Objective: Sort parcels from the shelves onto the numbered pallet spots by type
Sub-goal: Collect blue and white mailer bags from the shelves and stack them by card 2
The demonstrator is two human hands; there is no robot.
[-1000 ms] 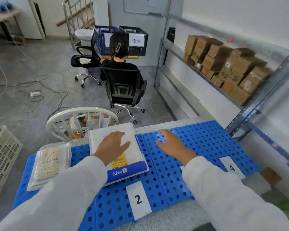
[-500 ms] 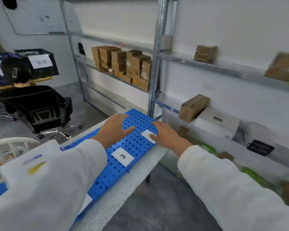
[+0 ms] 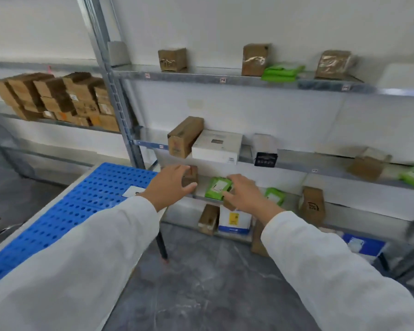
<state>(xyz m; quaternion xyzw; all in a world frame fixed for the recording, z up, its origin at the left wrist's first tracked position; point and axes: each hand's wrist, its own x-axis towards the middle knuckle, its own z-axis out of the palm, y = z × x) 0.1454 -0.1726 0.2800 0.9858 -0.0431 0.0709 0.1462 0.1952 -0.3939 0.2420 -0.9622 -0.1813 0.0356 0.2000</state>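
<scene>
Both my hands are stretched out toward the metal shelves (image 3: 285, 161). My left hand (image 3: 171, 185) is open with fingers spread, in front of a small brown box (image 3: 191, 176) on the lower shelf. My right hand (image 3: 245, 194) is open, reaching at a green parcel (image 3: 217, 187) on the same shelf; whether it touches the parcel I cannot tell. The blue perforated pallet (image 3: 81, 206) lies on the table at the left, with a white number card (image 3: 132, 191) partly hidden behind my left sleeve.
The shelves hold brown boxes (image 3: 184, 137), a white box (image 3: 216, 146), green parcels (image 3: 281, 71) and a black-labelled parcel (image 3: 264, 155). Several cartons (image 3: 58, 99) are stacked on the left shelf. A blue-and-white parcel (image 3: 234, 219) stands on the bottom shelf. Grey floor lies below.
My view has swung right from the pallet to the shelves. Both hands left the pallet and moved to the lower shelf; the white parcel stays behind on the pallet.
</scene>
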